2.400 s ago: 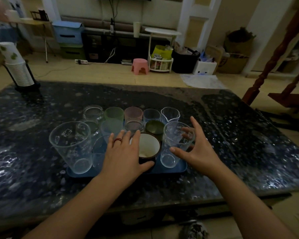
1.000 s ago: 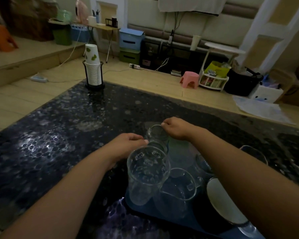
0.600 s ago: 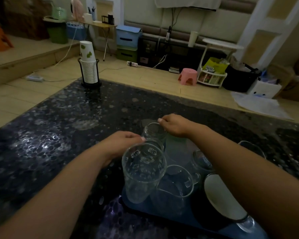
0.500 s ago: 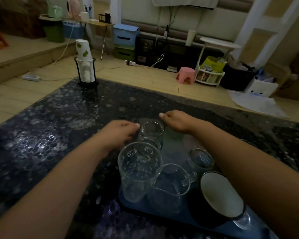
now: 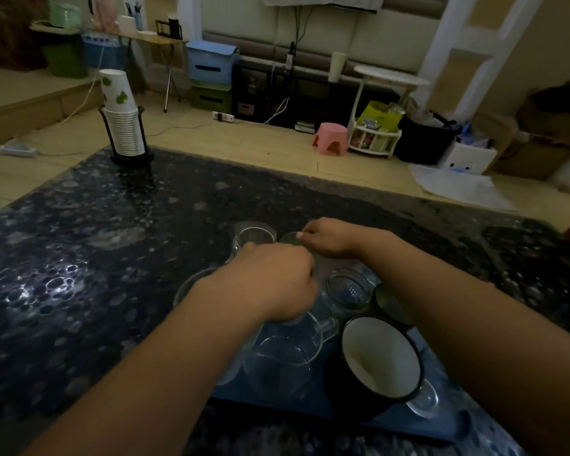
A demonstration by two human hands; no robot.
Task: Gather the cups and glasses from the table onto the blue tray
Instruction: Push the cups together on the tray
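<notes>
The blue tray (image 5: 392, 419) lies on the dark speckled table (image 5: 96, 264) and is crowded with cups. On it stand a black mug with a white inside (image 5: 379, 357), a clear handled glass mug (image 5: 287, 353) and a small ribbed glass (image 5: 346, 291). A clear glass (image 5: 254, 236) stands at the far end. My right hand (image 5: 329, 240) reaches across and pinches the rim of a green cup (image 5: 288, 238). My left hand (image 5: 277, 284) hovers over the tray's middle with curled fingers, hiding what is under it. My left forearm covers most of a large clear cup (image 5: 185, 287).
A stack of paper cups in a black holder (image 5: 122, 126) stands on the table's far left corner. Beyond the table, on the wooden floor, are a pink stool (image 5: 331, 138), storage boxes and a small white rack.
My left hand has moved right from beside the far clear glass to over the tray's middle. My right hand stays at the green cup's rim. The view has dropped closer to the tray.
</notes>
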